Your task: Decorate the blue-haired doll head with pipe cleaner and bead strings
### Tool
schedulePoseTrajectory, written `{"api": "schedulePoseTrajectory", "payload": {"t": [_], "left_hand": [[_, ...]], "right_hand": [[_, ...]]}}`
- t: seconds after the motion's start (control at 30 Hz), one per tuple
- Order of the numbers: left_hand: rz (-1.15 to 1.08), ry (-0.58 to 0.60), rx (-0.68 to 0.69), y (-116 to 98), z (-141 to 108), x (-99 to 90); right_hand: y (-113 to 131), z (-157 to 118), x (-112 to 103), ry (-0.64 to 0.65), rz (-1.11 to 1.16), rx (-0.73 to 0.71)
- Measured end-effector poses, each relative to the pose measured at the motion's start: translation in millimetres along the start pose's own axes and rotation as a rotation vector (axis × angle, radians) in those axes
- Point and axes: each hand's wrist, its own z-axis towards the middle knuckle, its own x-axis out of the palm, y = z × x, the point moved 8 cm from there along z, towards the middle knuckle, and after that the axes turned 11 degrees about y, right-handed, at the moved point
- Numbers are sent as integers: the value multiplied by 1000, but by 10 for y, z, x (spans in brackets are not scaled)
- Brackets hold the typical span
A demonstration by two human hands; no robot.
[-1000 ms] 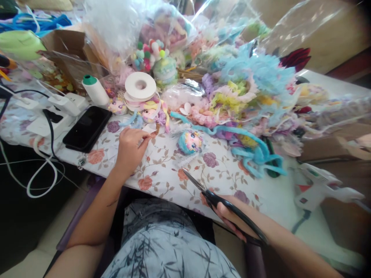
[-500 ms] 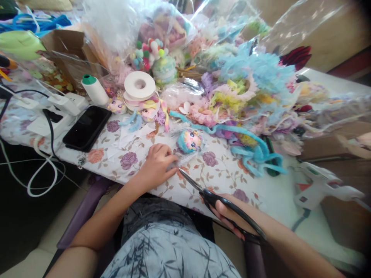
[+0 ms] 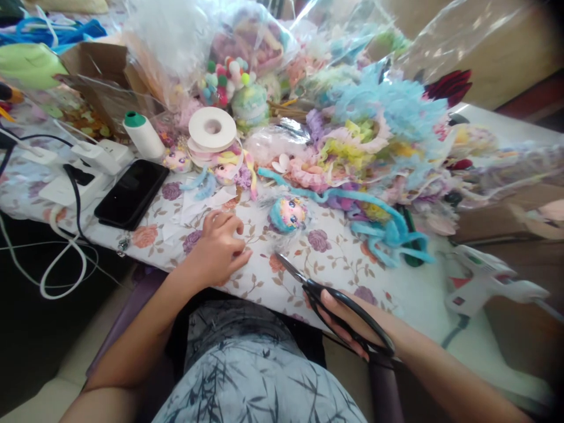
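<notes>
My right hand point(image 3: 341, 317) grips the black handles of a pair of scissors point(image 3: 328, 298), whose closed blades point up and left over the flowered tablecloth point(image 3: 259, 270). Palm down near the table's front, my left hand point(image 3: 220, 247) has bent, parted fingers with nothing visible in them. Beyond the scissor tips lies a small doll head point(image 3: 293, 212) with blue hair, on a bit of clear wrap. A turquoise fuzzy strip point(image 3: 374, 200) runs behind it to a loose tangle on the right. White paper scraps point(image 3: 205, 202) lie past my left hand.
On the left are a black phone point(image 3: 132, 194), a power strip point(image 3: 73, 182) with cables and a thread cone point(image 3: 143, 136). A ribbon spool point(image 3: 212, 128) stands behind. Frilly fabric pieces point(image 3: 379, 117) and plastic bags heap the back. A white glue gun point(image 3: 484, 282) is at right.
My left hand has drawn back leftward, away from the doll head and the scissor tips, and its fingers have parted. The scissors in my right hand have shifted slightly.
</notes>
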Motion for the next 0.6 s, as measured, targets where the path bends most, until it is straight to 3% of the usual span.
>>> {"api": "schedulePoseTrajectory", "payload": {"t": [0.13, 0.3, 0.4, 0.5, 0.6], "left_hand": [[-2, -60, -87, -36, 129, 102], [-33, 11, -120, -148, 324, 347], [-90, 28, -111, -167, 345, 355], [-275, -29, -116, -119, 311, 267], [-627, -8, -206, 17, 282, 299]], "right_hand": [[-21, 7, 65, 47, -5, 25], [-19, -23, 63, 57, 18, 10], [36, -96, 39, 52, 71, -55], [110, -125, 3, 20, 110, -114], [136, -86, -24, -23, 98, -120]]}}
